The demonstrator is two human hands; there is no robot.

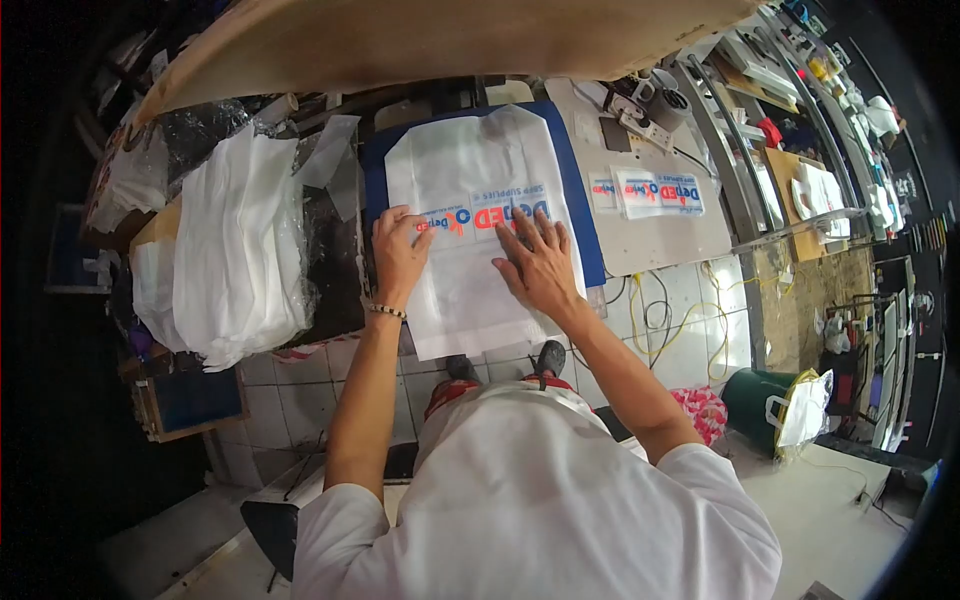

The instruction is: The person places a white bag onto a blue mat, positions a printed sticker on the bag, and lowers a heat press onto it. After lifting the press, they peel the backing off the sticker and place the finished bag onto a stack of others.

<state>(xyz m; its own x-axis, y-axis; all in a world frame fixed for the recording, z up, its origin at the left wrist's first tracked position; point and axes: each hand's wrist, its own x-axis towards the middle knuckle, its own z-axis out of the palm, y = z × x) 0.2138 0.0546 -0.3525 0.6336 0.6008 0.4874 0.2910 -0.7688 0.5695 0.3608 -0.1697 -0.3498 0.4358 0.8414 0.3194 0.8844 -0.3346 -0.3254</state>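
The white shirt [540, 490] is nearest. Beyond it, the right hand [543, 268] rests open, fingers spread, on the printed white bag [465, 290]; the left hand [400, 250] curls at its left side, whether pinching I cannot tell. Beneath the bag is a blue board [583, 215], with printed sheets [658, 194] farther right.

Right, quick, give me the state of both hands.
Left hand: fingers bent at the white bag's left side; whether it pinches anything cannot be told.
Right hand: open, palm down, fingers spread on the bag.
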